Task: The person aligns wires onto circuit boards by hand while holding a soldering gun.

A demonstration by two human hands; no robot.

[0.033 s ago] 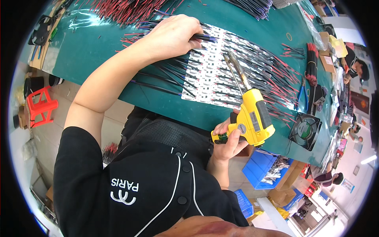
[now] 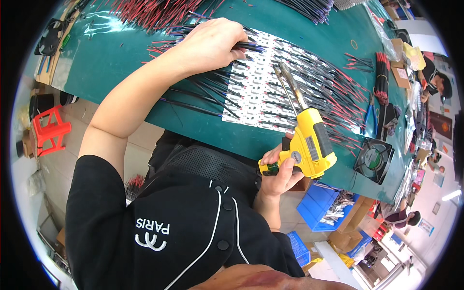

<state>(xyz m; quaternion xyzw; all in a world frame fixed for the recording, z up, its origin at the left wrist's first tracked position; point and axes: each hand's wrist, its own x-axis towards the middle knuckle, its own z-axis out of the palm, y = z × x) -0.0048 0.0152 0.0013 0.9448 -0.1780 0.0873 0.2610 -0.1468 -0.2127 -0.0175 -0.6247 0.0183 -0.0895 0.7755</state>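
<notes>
- One green table (image 2: 121, 67), strewn with red and black wires, carrying everything below.
- One silvery panel (image 2: 263, 94) of small white parts in rows, flat on the table, straight ahead of the body, long axis slanting from near-left to far-right.
- Many black wires (image 2: 203, 92) fanned off the panel's left edge, toward the left arm.
- Left hand (image 2: 210, 46) pressed palm-down at the panel's far-left corner, fingers curled onto a bundle of black wires (image 2: 251, 47); nearer the panel than the other hand.
- Right hand (image 2: 278, 169) clenched around the grip of a yellow soldering gun (image 2: 311, 145), just off the table's near edge.
- Gun's long axis aimed up and away from the grip, tip (image 2: 280, 70) over the panel's middle; touching or hovering, cannot tell.
</notes>
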